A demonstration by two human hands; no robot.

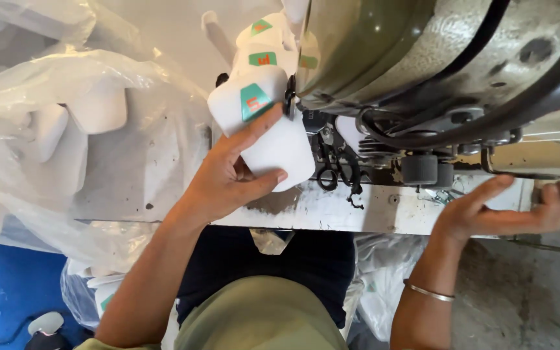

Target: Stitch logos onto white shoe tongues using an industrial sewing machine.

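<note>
Left hand (228, 178) grips white foam piece (264, 126); right hand (497, 210) rests open.

Three teal-and-orange labels (255, 101) seen on white foam pieces (260, 123), left of sewing machine (435, 58); clear plastic bag (66, 129) farther left.

Hands: two, left hand (231, 178) and right hand (497, 210)
Sewing machines (435, 71): one
Green-labelled white pieces (257, 113): three
Bangles (430, 293): one

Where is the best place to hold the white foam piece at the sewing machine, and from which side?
Probably its plain lower end, from below, as the left hand does: the white foam piece has its upper end against the sewing machine.
</note>
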